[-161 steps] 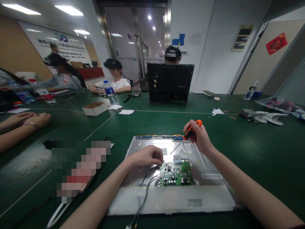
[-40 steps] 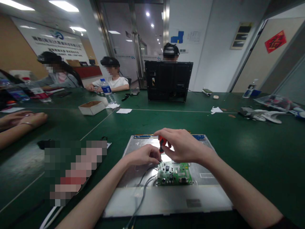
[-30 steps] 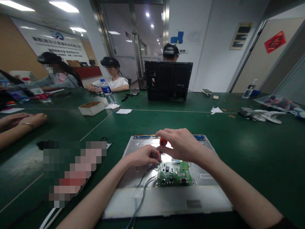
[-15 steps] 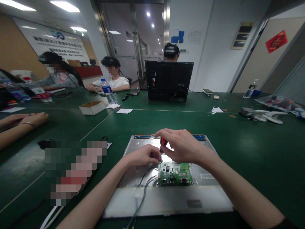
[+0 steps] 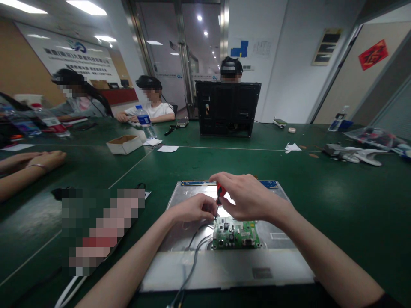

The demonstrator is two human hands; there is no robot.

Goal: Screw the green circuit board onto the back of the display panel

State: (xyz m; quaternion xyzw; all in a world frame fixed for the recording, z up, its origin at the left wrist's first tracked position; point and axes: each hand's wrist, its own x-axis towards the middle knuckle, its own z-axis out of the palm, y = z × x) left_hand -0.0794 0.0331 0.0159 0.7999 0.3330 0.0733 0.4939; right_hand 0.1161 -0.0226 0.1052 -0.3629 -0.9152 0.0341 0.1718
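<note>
Right hand (image 5: 247, 199): clenched round screwdriver (image 5: 219, 191) handle, tip at board (image 5: 236, 234) corner.
Left hand (image 5: 192, 209): pinched shut beside tip; contents hidden.
Screwdriver: likely light, stiff; handle grip.
Board: probably fragile; edges only.

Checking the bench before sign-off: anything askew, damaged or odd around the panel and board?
Nothing looks damaged or spilled. The green circuit board sits square on the metal panel. Only loose end: grey cables trail from beside the board over the panel's near edge. The right hand holds a red screwdriver at the board's corner.
</note>
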